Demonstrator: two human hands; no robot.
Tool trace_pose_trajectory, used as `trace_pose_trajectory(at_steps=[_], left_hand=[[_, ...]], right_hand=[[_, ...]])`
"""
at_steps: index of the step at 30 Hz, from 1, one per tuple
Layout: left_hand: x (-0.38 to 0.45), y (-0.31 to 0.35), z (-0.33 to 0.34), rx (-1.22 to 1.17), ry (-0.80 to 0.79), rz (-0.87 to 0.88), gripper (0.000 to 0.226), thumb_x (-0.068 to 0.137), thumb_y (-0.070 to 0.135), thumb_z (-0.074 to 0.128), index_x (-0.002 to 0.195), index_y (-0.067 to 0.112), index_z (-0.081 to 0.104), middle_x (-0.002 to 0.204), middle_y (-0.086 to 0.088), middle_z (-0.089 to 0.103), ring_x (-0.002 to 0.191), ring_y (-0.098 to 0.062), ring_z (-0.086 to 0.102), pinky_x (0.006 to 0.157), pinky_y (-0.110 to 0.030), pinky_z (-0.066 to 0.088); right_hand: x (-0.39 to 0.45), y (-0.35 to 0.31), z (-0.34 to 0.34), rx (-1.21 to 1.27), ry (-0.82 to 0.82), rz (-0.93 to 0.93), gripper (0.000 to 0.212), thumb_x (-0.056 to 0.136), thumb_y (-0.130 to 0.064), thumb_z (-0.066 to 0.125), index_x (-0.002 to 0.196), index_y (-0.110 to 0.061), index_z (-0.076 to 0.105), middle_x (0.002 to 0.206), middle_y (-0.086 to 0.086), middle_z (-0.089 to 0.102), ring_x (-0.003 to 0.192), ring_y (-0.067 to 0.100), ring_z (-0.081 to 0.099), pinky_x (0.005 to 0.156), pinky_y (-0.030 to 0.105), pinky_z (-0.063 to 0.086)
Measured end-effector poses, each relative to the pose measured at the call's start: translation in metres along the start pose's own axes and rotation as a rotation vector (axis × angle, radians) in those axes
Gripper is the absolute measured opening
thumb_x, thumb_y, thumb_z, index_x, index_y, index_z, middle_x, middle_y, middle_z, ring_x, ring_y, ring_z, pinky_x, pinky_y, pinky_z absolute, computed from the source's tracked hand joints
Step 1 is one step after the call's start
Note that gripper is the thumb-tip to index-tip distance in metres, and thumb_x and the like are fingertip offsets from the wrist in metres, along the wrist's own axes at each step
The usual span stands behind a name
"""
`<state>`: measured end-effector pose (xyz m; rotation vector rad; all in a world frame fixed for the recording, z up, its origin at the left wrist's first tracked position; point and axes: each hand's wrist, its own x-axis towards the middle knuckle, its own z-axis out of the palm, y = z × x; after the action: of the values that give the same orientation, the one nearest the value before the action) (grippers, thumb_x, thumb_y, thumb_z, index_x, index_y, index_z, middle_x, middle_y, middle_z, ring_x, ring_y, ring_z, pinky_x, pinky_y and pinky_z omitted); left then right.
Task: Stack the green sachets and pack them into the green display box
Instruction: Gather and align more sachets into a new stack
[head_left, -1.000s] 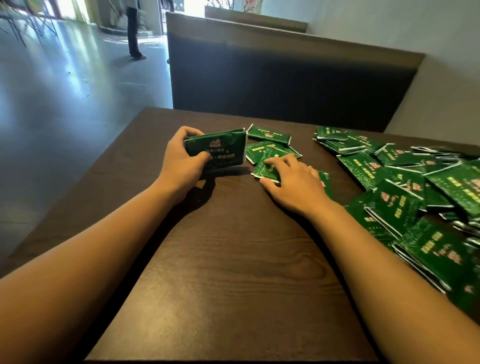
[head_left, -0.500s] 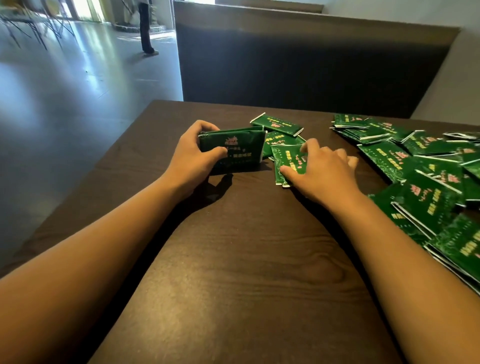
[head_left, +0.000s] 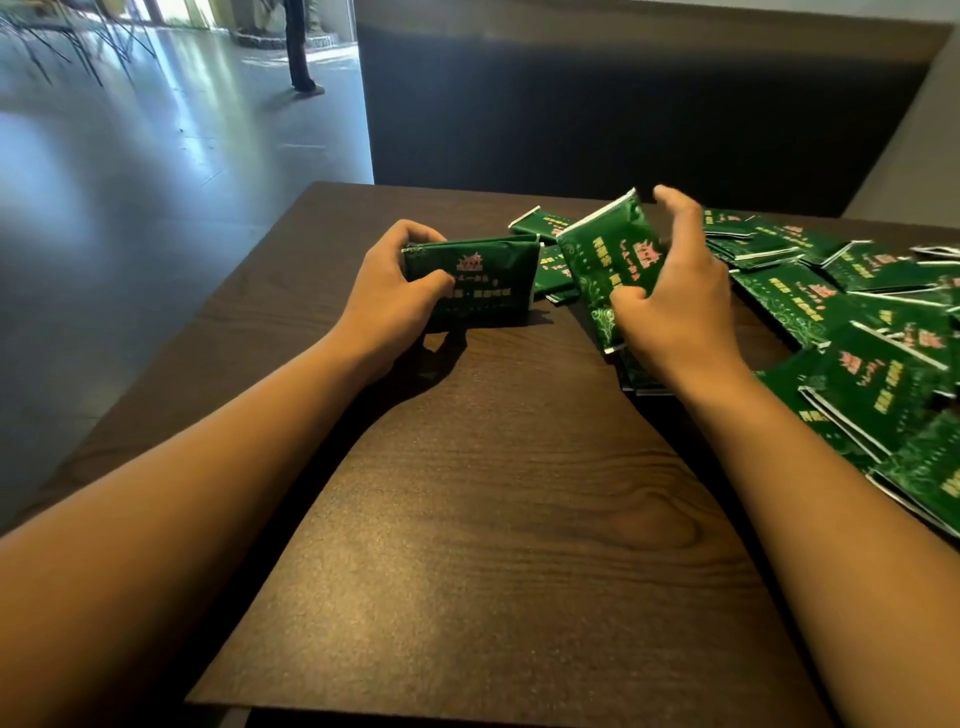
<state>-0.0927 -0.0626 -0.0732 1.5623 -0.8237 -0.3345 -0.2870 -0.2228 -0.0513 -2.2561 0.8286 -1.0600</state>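
My left hand (head_left: 387, 283) grips a stack of green sachets (head_left: 485, 291) standing on edge on the dark wooden table (head_left: 498, 519). My right hand (head_left: 675, 301) pinches a single green sachet (head_left: 605, 254), lifted and tilted just right of the stack. A few loose sachets (head_left: 545, 226) lie flat behind the two. Several more sachets (head_left: 857, 322) are spread in a heap across the right side of the table. The green display box is not in view.
A dark upholsted bench back (head_left: 623, 104) rises behind the table's far edge. Shiny grey floor (head_left: 130, 182) lies to the left, with a standing person's legs (head_left: 301, 52) far off. The table's left edge runs diagonally near my left forearm.
My right hand has picked one sachet off the table and raised it, tilted, toward the stack. My left hand keeps hold of the stack in the same place.
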Motion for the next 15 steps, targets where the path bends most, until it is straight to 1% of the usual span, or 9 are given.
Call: trace_pose_trajectory(at_steps=[2,3,5,7,8,10,11,13,15], left_hand=[[0.0,0.0,-0.001,-0.005,0.001,-0.005,0.024,0.095,0.0,0.062,0.114,0.012,0.055,0.118,-0.011,0.065,0.11,-0.028,0.069,0.071,-0.032,0.062],[0.0,0.001,-0.001,-0.007,-0.001,-0.008,0.024,0.095,0.0,0.062,0.114,0.012,0.055,0.118,-0.011,0.065,0.11,-0.028,0.069,0.072,-0.033,0.062],[0.0,0.001,0.0,-0.011,-0.009,-0.018,0.023,0.096,0.0,0.06,0.114,0.012,0.056,0.117,-0.01,0.065,0.108,-0.027,0.069,0.071,-0.03,0.061],[0.0,0.002,0.001,-0.028,-0.036,-0.037,0.02,0.097,0.002,0.057,0.114,0.013,0.056,0.116,-0.01,0.065,0.105,-0.026,0.069,0.068,-0.028,0.059],[0.0,0.002,0.001,-0.04,-0.057,-0.041,0.019,0.097,0.003,0.056,0.112,0.014,0.057,0.114,-0.01,0.065,0.102,-0.024,0.069,0.067,-0.028,0.057],[0.0,0.005,0.002,-0.011,-0.083,-0.018,0.017,0.098,0.003,0.051,0.107,0.016,0.058,0.105,-0.007,0.065,0.093,-0.017,0.067,0.066,-0.027,0.054],[-0.001,0.005,0.002,0.001,-0.09,-0.009,0.018,0.098,0.004,0.049,0.105,0.017,0.059,0.101,-0.005,0.065,0.088,-0.015,0.065,0.067,-0.027,0.052],[-0.003,0.008,0.003,-0.046,-0.122,-0.023,0.017,0.098,0.008,0.046,0.101,0.018,0.059,0.098,-0.007,0.064,0.086,-0.02,0.064,0.067,-0.032,0.05],[-0.006,0.012,0.005,-0.095,-0.152,-0.07,0.016,0.095,0.016,0.044,0.1,0.017,0.06,0.1,-0.011,0.063,0.091,-0.029,0.062,0.064,-0.035,0.05]], right_hand=[[0.0,-0.003,-0.002,0.034,0.115,-0.049,0.066,0.081,-0.003,0.059,0.142,-0.023,0.045,0.095,-0.002,0.062,0.087,0.018,0.063,0.073,0.038,0.055],[0.0,-0.005,-0.003,0.049,0.165,-0.092,0.056,0.08,-0.005,0.057,0.134,-0.02,0.052,0.096,-0.002,0.062,0.086,0.018,0.063,0.073,0.042,0.055],[-0.002,-0.009,-0.003,0.108,0.236,-0.186,0.035,0.08,-0.007,0.053,0.114,-0.014,0.061,0.092,0.0,0.063,0.08,0.018,0.06,0.068,0.044,0.053],[-0.006,-0.012,0.0,0.148,0.263,-0.273,0.022,0.081,-0.007,0.052,0.1,-0.011,0.062,0.083,0.005,0.061,0.075,0.023,0.058,0.064,0.046,0.05],[-0.008,-0.015,0.002,0.142,0.258,-0.311,0.02,0.081,-0.007,0.052,0.098,-0.01,0.062,0.082,0.006,0.06,0.075,0.025,0.057,0.065,0.047,0.05],[-0.012,-0.022,0.009,0.065,0.186,-0.387,0.021,0.08,-0.008,0.055,0.1,-0.01,0.062,0.088,0.001,0.058,0.083,0.025,0.055,0.072,0.047,0.048],[-0.015,-0.024,0.015,-0.015,0.108,-0.41,0.025,0.08,-0.012,0.057,0.104,-0.013,0.063,0.095,-0.001,0.057,0.091,0.024,0.053,0.077,0.044,0.045],[-0.017,-0.024,0.027,-0.223,-0.09,-0.398,0.034,0.082,-0.022,0.062,0.116,-0.021,0.06,0.12,0.001,0.054,0.112,0.026,0.045,0.088,0.039,0.036],[-0.019,-0.021,0.035,-0.343,-0.224,-0.339,0.044,0.084,-0.028,0.067,0.126,-0.028,0.054,0.142,0.003,0.04,0.131,0.029,0.032,0.099,0.044,0.034]])
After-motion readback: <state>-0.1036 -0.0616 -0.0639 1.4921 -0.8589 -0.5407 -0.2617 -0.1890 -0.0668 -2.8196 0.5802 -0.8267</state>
